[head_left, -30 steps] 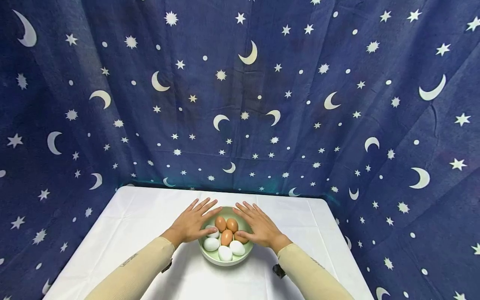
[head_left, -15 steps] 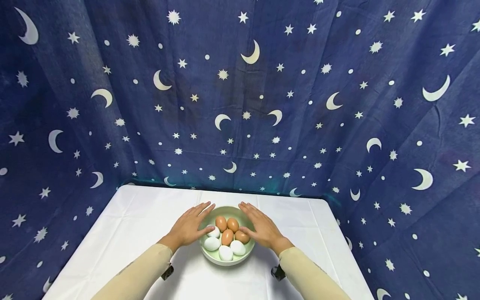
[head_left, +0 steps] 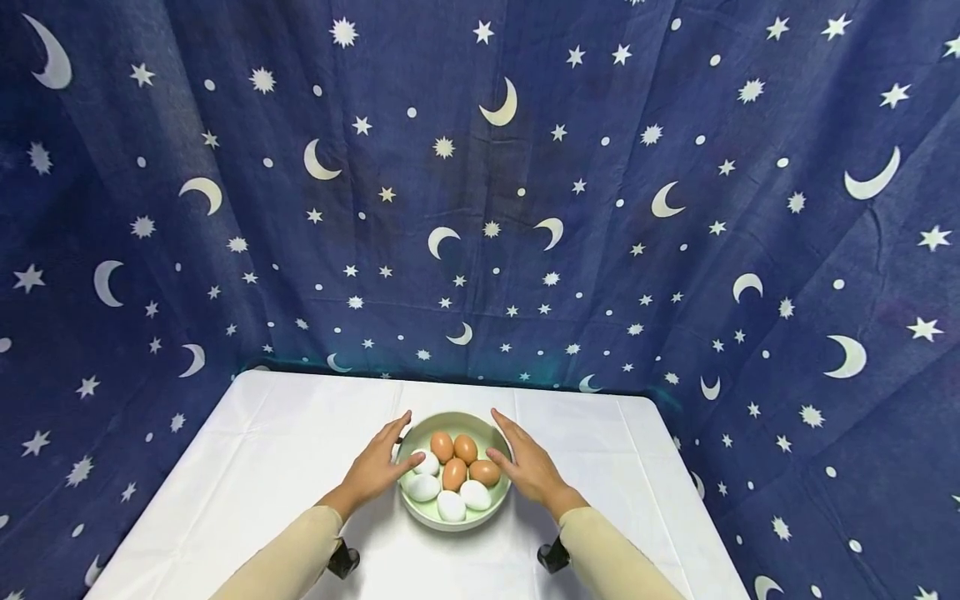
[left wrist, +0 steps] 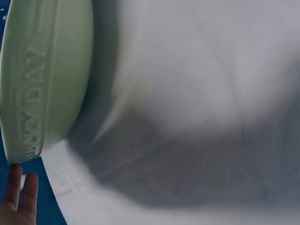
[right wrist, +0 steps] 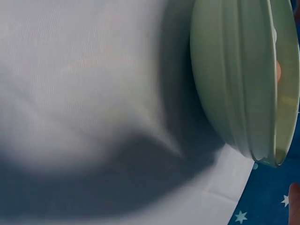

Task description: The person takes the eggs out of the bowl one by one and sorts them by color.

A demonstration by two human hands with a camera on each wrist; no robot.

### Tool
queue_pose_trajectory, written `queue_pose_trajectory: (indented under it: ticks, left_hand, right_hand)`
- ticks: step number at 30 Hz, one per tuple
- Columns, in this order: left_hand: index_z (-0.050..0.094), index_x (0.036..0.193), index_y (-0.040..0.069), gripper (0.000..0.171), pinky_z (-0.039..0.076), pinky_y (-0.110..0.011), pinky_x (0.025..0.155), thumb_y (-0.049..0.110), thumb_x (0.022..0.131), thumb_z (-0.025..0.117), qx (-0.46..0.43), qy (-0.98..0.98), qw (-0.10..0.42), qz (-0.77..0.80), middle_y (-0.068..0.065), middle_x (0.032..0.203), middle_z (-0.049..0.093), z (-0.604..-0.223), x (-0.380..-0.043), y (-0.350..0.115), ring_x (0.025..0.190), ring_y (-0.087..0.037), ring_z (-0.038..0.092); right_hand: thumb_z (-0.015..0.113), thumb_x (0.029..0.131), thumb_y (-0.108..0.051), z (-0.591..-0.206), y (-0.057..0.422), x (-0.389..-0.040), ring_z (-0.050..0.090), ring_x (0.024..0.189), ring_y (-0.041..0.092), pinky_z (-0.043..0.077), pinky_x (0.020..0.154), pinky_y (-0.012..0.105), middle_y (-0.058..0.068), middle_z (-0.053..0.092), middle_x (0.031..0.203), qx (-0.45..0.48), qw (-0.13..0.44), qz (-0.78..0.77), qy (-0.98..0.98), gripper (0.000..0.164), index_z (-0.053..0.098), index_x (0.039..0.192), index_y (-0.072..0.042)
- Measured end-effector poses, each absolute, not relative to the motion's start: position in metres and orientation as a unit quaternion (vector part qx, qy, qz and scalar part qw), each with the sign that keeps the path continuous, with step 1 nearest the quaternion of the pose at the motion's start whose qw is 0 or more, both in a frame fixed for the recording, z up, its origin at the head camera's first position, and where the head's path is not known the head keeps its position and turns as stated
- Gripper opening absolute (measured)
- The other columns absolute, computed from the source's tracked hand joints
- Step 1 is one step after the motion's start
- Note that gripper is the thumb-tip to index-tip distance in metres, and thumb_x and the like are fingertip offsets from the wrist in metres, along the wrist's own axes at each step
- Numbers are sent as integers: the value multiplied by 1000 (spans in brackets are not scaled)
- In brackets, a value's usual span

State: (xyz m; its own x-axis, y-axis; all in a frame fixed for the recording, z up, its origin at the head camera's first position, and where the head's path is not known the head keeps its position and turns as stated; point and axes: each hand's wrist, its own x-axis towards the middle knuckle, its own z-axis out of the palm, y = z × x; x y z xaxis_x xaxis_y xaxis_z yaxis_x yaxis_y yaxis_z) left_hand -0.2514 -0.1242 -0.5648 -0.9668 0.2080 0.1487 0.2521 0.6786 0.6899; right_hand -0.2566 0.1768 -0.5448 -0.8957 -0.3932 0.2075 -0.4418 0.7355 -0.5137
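Observation:
A pale green bowl (head_left: pixel 457 524) stands upright on the table, with several brown eggs (head_left: pixel 453 474) and several white eggs (head_left: pixel 451 506) inside. To its left is my left hand (head_left: pixel 372 472), fingers extended along the side and thumb over the rim. My right hand (head_left: pixel 534 468) mirrors it on the right, its thumb also above the rim. Raised lettering marks the bowl wall (left wrist: pixel 35 89) in the left wrist view, where a fingertip overlaps the far rim; I cannot tell whether it touches. In the right wrist view only a finger (right wrist: pixel 294 204) shows, apart from the bowl.
A white cloth covers the table (head_left: pixel 300 433), whose rounded far corners meet a dark blue curtain (head_left: pixel 480 275) with moons and stars. Black wrist devices (head_left: pixel 553 556) sit below both sleeves. The curtain also hangs along the left and right sides.
Both hands have moved from over the bowl's far edge outward and down to its two sides. More of the rim and the eggs shows now. The bowl has stayed in place.

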Motion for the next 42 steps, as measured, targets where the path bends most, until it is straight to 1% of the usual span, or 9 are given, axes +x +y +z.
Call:
queue_pose_trajectory:
  ticks: [4,6,12,16,21,25,31,39,42]
  left_hand:
    - [33,154,11,77,53,-41,85,38,91,68,-127,-899,42,-417,-11,149,44,-573,-252,-123,119,-29,57]
    - [35,153,9,74,54,-38,83,34,91,68,-127,-891,43,-433,-13,147,46,-576,-252,-124,118,-29,58]
    - [38,151,6,68,54,-36,84,24,93,68,-116,-874,42,-470,-13,141,51,-581,-252,-126,114,-28,59]
    - [45,147,5,62,54,-32,81,17,91,68,-124,-867,46,-481,-14,141,51,-584,-253,-127,111,-29,59]
    - [51,141,1,60,54,-29,78,3,82,65,-126,-864,57,-483,-16,141,51,-588,-253,-127,107,-30,59]
    - [50,143,5,66,53,-29,79,2,79,63,-110,-868,42,-483,-13,143,49,-591,-252,-127,109,-28,59]
    - [47,145,7,66,53,-35,83,5,81,64,-90,-862,23,-499,-12,145,48,-595,-248,-127,110,-28,59]
    - [47,147,22,67,57,-28,73,9,84,62,-1,-803,-57,-593,-11,150,43,-601,-247,-129,123,-34,51]
    - [47,147,22,67,58,-29,74,7,83,62,9,-786,-64,-614,-13,149,43,-603,-248,-130,122,-33,52]
  right_hand:
    - [50,101,-39,-552,176,-254,34,144,27,30,115,52,2,33,159,200,49,338,-918,65,24,158,-22]
    - [49,102,-34,-557,176,-253,37,142,30,32,114,52,5,36,158,188,52,361,-912,62,26,157,-18]
    - [47,104,-21,-568,173,-250,48,131,35,44,102,51,13,44,150,153,55,439,-884,55,30,155,-8]
    - [46,103,-13,-571,172,-248,51,124,32,46,99,51,13,48,146,127,58,475,-869,52,32,153,-6]
    - [44,102,-5,-579,172,-248,53,118,30,47,97,48,14,52,141,124,73,474,-869,50,36,151,-5]
    - [45,101,-1,-584,173,-248,53,117,30,48,95,45,13,53,140,124,78,475,-868,50,39,150,-7]
    - [45,98,3,-585,171,-247,53,119,28,49,94,44,10,52,140,108,72,469,-874,51,42,148,-7]
    - [46,95,4,-588,169,-247,53,121,28,49,95,47,8,53,141,108,85,428,-893,51,48,144,-8]
    - [47,95,3,-587,170,-247,53,121,28,49,95,48,7,53,141,110,85,422,-896,51,48,144,-9]
